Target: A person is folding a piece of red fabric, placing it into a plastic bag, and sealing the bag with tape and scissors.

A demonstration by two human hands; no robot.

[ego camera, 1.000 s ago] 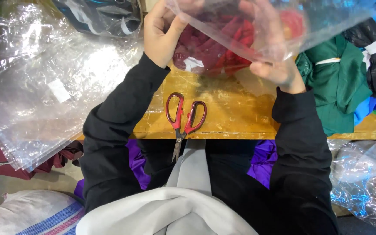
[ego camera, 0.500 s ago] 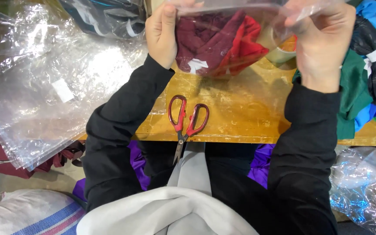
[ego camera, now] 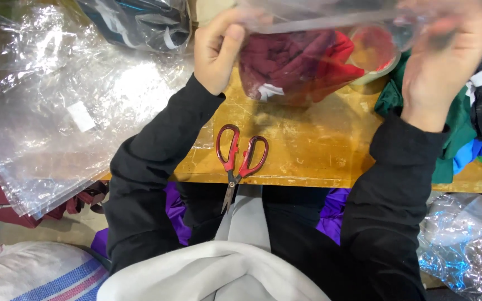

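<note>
A wooden table (ego camera: 319, 156) spreads below both raised hands, its near edge running just above the person's lap, with bare board between the forearms. Left of the left hand (ego camera: 217, 50) lies a stack of clear plastic sheets (ego camera: 57, 128), overhanging the table's edge. Right of the right hand (ego camera: 444, 61), green and blue garments (ego camera: 464, 128) crowd the board. Both hands close on the top edge of a clear bag (ego camera: 330, 22) holding a maroon-red garment (ego camera: 297, 67). Red-handled scissors (ego camera: 240, 159) lie below the left hand, blades past the edge.
</note>
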